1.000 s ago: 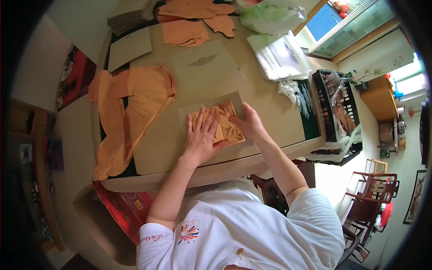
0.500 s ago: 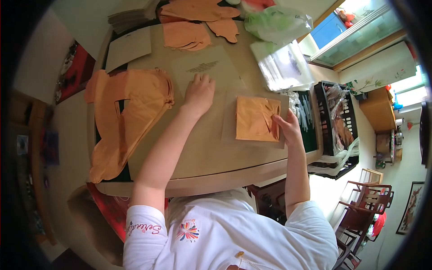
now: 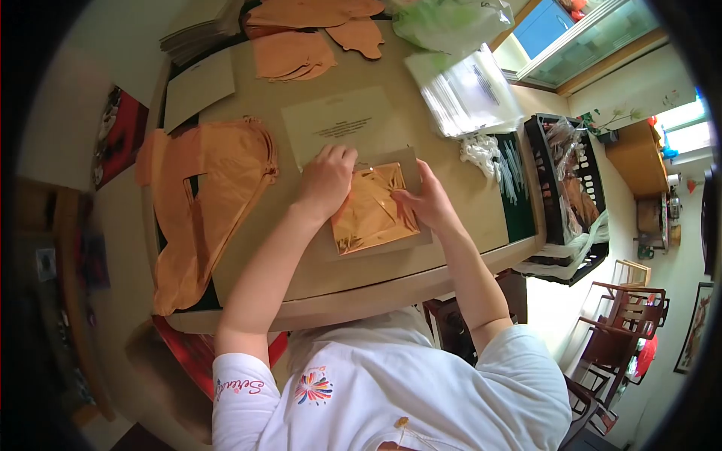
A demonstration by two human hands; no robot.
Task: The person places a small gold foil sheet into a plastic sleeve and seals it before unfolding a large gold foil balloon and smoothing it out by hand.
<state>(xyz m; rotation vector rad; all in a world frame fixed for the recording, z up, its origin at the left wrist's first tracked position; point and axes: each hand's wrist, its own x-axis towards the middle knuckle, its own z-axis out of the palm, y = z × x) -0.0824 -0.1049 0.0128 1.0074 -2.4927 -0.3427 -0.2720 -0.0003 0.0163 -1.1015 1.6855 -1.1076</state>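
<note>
Between my hands lies a folded, shiny orange foil balloon [image 3: 372,218] on a grey card [image 3: 423,239]. My right hand [image 3: 430,201] grips its right side, thumb on the foil and fingers at the card's edge. My left hand [image 3: 329,179] is closed at the lower edge of a clear plastic bag [image 3: 301,124] with printed text, close to the card's upper left corner. Its fingertips are partly hidden. To the left, a stack of flat orange foil balloons [image 3: 218,154] spreads over the table's edge.
More flat orange foil pieces [image 3: 293,54] and grey cards [image 3: 199,89] lie at the back. At the back right is a stack of clear bags [image 3: 470,94]. White ribbon [image 3: 481,156] and clear straws [image 3: 511,173] lie right, beside a black crate [image 3: 543,180].
My right hand has brought the foil balloon and card leftward, up to my left hand. My left hand has moved slightly down, at the bag's lower edge. The view has shifted a little.
</note>
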